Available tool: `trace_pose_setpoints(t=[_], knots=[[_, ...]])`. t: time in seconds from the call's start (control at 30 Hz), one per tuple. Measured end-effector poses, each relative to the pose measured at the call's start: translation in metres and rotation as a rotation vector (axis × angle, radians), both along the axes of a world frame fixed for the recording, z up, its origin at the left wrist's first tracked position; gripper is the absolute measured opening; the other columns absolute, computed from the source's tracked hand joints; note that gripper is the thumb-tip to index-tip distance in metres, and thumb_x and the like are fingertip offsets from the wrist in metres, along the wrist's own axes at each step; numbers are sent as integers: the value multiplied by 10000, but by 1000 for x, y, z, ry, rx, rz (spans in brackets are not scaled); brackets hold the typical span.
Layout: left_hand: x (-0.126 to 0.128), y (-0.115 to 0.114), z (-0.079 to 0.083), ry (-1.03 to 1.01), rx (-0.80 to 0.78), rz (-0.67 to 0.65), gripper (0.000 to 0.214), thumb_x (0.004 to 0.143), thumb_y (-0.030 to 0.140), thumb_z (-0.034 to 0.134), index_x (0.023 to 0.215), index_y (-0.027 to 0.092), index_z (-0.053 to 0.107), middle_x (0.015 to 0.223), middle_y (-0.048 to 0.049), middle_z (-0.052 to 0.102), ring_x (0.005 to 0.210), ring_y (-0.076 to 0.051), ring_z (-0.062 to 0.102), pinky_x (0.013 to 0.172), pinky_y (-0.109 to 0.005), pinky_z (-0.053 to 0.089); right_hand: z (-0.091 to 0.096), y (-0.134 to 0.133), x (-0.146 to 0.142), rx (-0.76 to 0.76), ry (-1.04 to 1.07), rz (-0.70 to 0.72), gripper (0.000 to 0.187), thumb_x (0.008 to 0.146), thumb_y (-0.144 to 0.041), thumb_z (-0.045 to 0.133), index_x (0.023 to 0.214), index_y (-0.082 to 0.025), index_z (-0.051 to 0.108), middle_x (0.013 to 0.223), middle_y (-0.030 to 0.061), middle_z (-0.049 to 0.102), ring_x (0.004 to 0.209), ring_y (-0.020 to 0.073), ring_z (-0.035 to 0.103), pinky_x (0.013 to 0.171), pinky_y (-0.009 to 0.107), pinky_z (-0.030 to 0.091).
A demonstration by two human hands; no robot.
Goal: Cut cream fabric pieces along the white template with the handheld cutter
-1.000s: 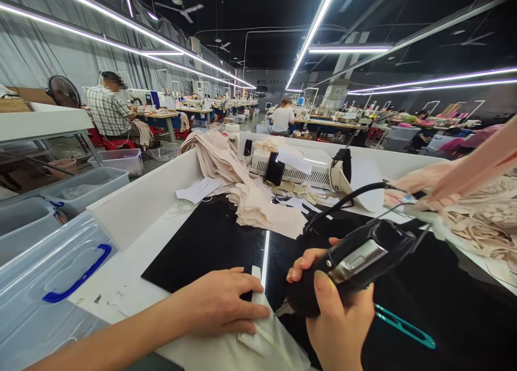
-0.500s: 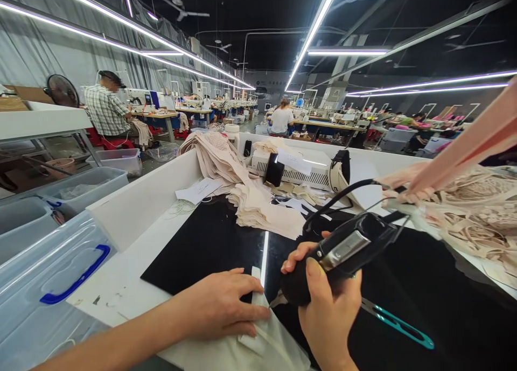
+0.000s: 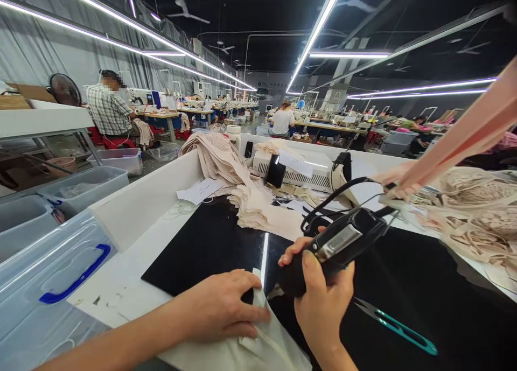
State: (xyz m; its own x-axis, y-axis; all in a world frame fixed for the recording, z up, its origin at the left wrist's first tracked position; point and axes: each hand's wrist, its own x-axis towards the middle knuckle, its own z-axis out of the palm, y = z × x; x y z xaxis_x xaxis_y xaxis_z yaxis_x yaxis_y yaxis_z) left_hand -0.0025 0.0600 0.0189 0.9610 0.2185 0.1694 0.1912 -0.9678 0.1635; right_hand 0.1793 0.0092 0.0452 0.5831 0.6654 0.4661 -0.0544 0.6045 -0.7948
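Note:
My left hand (image 3: 228, 306) lies on a pale, sheer piece of fabric (image 3: 278, 347), fingers stretched out and slightly apart, pressing it to the black board (image 3: 202, 252). My right hand (image 3: 323, 301) is wrapped round a black handheld electric tool (image 3: 339, 247) with a metal plate on its body and a cable at its rear. The tool's pointed metal tip (image 3: 274, 292) is at the fabric's edge, close to my left fingertips; whether it touches cannot be made out. Right of my right hand lie teal thread snips (image 3: 404, 330).
A stack of beige fabric pieces (image 3: 262, 209) lies beyond the hands, before a white vented machine (image 3: 315, 169). Pink fabric strips (image 3: 460, 134) hang down to the tool's cable. Beige strips (image 3: 476, 215) are piled right. A clear bin with blue handle (image 3: 76, 277) stands left.
My right hand and the tool have shifted slightly left, along the fabric's edge. More of the snips' blades now shows. My left hand has hardly moved.

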Motion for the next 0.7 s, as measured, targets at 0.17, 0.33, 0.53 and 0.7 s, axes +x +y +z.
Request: trace_pose_setpoints(t=[0.17,0.33,0.53,0.7], knots=[[1,1,-1,8,-20,4,327,1026,458,627,1321,322,663,1378,-149,556,1131,-316,655,961,-427,571,-2,7,-1,42,-2,1,259,930,-307,738,1133,-306,578,840,-56,676,637,128,634,623,299,555],[0,0,0,18,-67,16,336,1008,416,674,1326,309,674,1397,-149,560,1188,-338,637,987,-441,561,-4,11,-2,-2,-26,3,175,945,-333,718,1006,-278,564,834,-56,675,656,127,641,639,296,555],[-2,-1,3,-57,-293,135,314,1040,247,639,1354,252,643,1329,-75,637,1155,-244,659,1008,-349,546,5,7,16,-33,-108,-68,284,896,-390,762,1034,-285,537,858,-60,683,664,132,659,702,313,571],[14,-8,-5,-153,-228,237,238,1016,179,656,1254,178,651,1295,-98,638,1189,-266,618,1063,-409,516,9,-1,47,-160,-211,-133,384,868,-464,772,1125,-285,549,991,-9,698,840,190,678,854,378,556]])
